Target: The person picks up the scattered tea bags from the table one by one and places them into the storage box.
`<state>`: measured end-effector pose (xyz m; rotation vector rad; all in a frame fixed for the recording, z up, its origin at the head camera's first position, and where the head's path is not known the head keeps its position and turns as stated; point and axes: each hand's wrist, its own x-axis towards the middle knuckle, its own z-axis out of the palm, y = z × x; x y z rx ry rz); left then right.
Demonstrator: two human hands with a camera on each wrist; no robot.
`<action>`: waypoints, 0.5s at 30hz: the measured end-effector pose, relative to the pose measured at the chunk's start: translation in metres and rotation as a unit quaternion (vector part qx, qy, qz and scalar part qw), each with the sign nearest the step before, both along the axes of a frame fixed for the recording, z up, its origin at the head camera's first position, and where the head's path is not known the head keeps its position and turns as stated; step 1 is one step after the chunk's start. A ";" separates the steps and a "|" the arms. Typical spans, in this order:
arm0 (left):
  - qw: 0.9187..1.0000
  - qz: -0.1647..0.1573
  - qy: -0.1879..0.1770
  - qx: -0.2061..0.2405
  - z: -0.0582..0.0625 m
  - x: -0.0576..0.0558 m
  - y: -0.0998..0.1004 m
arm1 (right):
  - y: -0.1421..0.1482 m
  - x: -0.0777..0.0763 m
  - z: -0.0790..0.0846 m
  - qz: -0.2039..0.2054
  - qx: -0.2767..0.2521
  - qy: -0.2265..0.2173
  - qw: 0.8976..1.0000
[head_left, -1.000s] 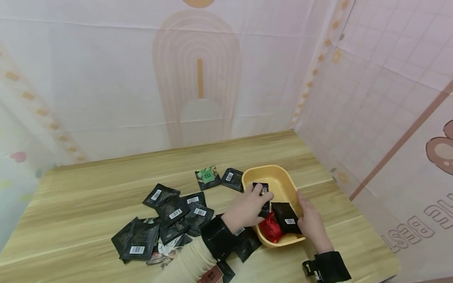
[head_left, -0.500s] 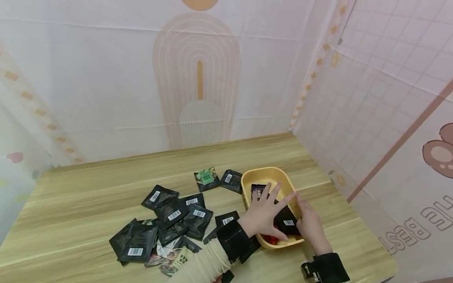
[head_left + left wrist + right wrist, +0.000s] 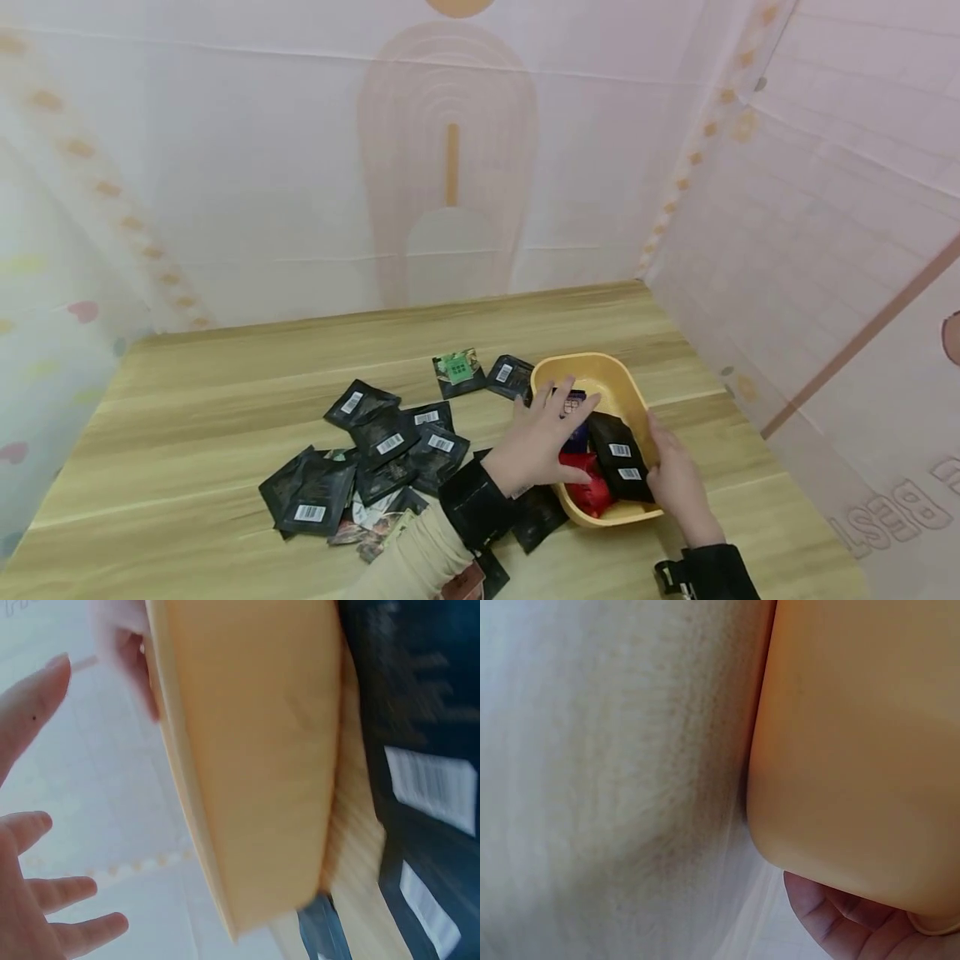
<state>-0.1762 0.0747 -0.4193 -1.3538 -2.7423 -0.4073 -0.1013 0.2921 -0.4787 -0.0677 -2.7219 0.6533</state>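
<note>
My left hand (image 3: 532, 442), fingers spread, is over the left side of a yellow plastic tray (image 3: 633, 396). It holds nothing; in the left wrist view its fingers (image 3: 75, 892) stand apart from the tray's outer wall (image 3: 255, 765). On the tray's right side, my right hand (image 3: 677, 475) grips the rim, with curled fingers (image 3: 840, 919) against the wall in the right wrist view. Inside the tray lie a red packet (image 3: 588, 492), black packets with barcode labels (image 3: 618, 433) and a dark blue packet (image 3: 576, 437), partly hidden behind the left hand.
Left of the tray, a loose heap of black sachets (image 3: 386, 433) with barcodes covers the wooden table (image 3: 225, 400). A green-labelled sachet (image 3: 459, 372) and a black one (image 3: 511, 377) lie behind. A reddish packet (image 3: 463, 582) is partly under the left sleeve (image 3: 412, 554).
The left hand let go of a dark packet in the tray, spread its fingers and drew back to the left. The right hand stays on the rim. The head view shifted slightly.
</note>
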 end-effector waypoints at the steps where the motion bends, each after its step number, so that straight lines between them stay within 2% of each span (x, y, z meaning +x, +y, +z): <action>1: 1.000 0.008 -0.005 0.001 0.000 -0.001 -0.005 | 0.000 0.001 0.000 0.000 0.002 -0.001 1.000; 7: 0.998 0.058 -0.009 0.011 -0.007 -0.008 -0.045 | 0.000 0.006 0.001 -0.004 0.003 -0.023 1.000; 11: 0.994 0.103 -0.005 0.027 -0.014 -0.011 -0.081 | 0.000 0.005 0.003 -0.002 0.002 -0.026 1.000; 15: 0.989 0.150 0.004 0.019 -0.022 -0.011 -0.118 | 0.002 0.003 0.005 0.001 -0.005 -0.029 1.000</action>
